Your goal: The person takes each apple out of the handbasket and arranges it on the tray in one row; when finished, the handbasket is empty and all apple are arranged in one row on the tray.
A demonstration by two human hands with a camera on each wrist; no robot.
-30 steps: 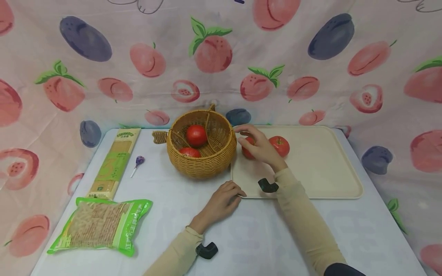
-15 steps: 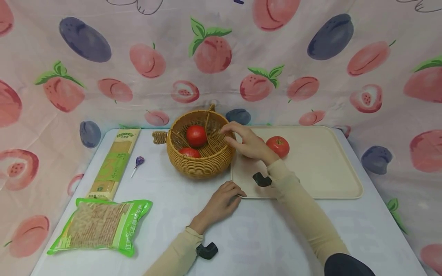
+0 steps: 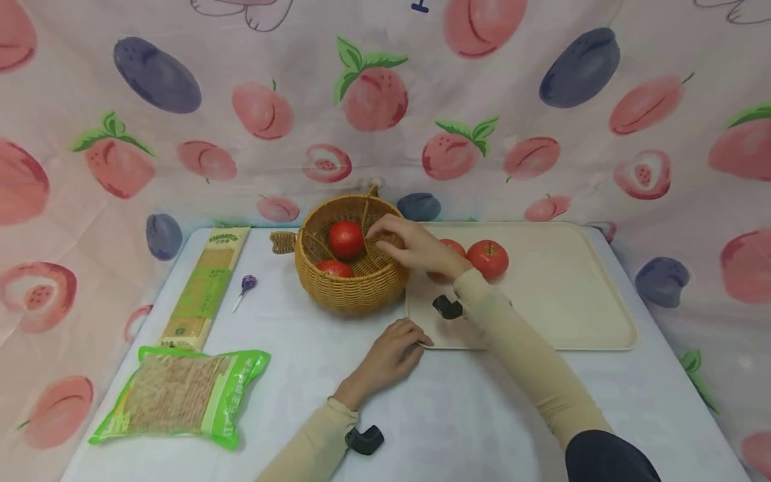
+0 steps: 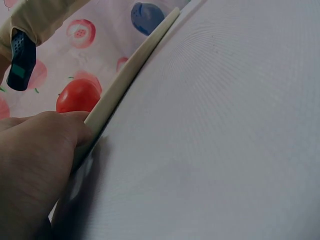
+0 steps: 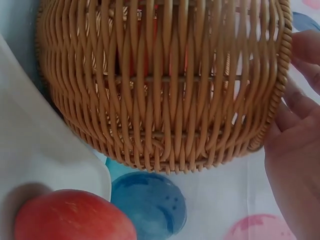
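A brown wicker basket (image 3: 349, 294) holds two red apples, one farther back (image 3: 346, 239) and one low at the front (image 3: 334, 268). My right hand (image 3: 415, 248) hangs over the basket's right rim, fingers loosely bent, nothing visible between them. In the right wrist view its fingers (image 5: 300, 107) are right at the woven rim. Two more apples lie on the cream tray (image 3: 560, 288): one (image 3: 489, 260) in full sight, the other (image 3: 450, 248) partly behind my right hand. My left hand (image 3: 388, 351) grips the tray's near left corner, fingers over the rim (image 4: 112, 97).
At the left lie a pack of noodles (image 3: 205, 288), a purple lollipop (image 3: 247, 284) and a green-edged bag (image 3: 181, 393) of pale brown food. A fruit-print cloth (image 3: 373, 161) hangs behind the white table (image 3: 482, 422).
My right hand has moved left from the tray's left apple to over the basket rim, leaving that apple on the tray. My left hand has stayed at the corner. The head view has shifted slightly.
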